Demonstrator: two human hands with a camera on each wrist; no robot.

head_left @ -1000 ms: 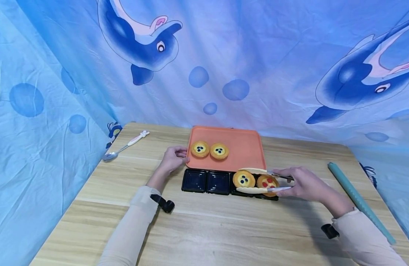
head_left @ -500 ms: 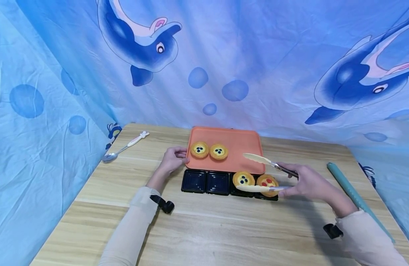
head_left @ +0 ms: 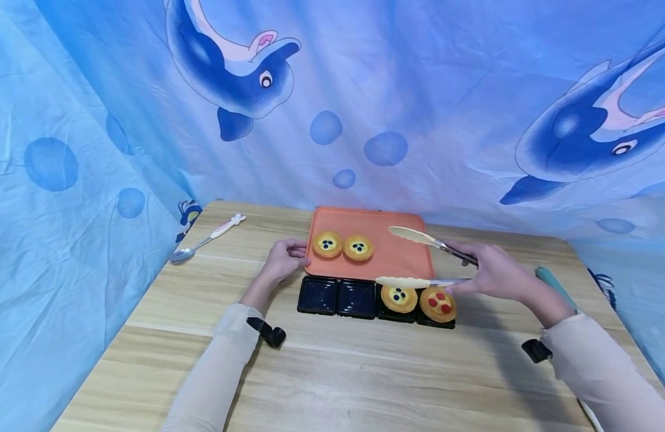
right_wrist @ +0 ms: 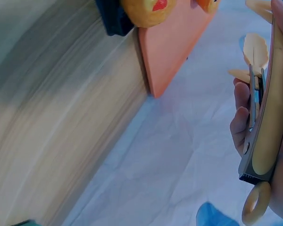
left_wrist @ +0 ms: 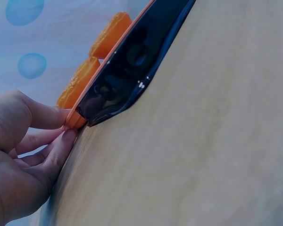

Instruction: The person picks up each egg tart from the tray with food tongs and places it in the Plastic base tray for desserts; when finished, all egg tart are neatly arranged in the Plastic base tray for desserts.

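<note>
In the head view, my left hand (head_left: 282,261) pinches the left front corner of an orange tray (head_left: 397,258) between thumb and fingers. Two blueberry-topped tarts (head_left: 358,248) sit on the tray's left half. My right hand (head_left: 491,270) holds a pair of tongs (head_left: 413,234), whose pale tips are spread apart with nothing between them. One tip is over the tray; the other hangs over the back edge of a blueberry tart (head_left: 400,300) in the black compartment tray (head_left: 337,313). Beside that one, a red-berry tart (head_left: 438,304) fills the rightmost compartment.
Two left compartments of the black tray hold nothing. A spoon (head_left: 208,237) with a white handle lies at the back left of the wooden table (head_left: 332,378). A teal stick-like object (head_left: 555,285) lies at the right, partly hidden by my right arm. A dolphin-print curtain (head_left: 343,78) stands behind.
The tongs have spread wider and moved back, off the tarts in the black tray, which stay in place. My left hand keeps its hold on the orange tray.
</note>
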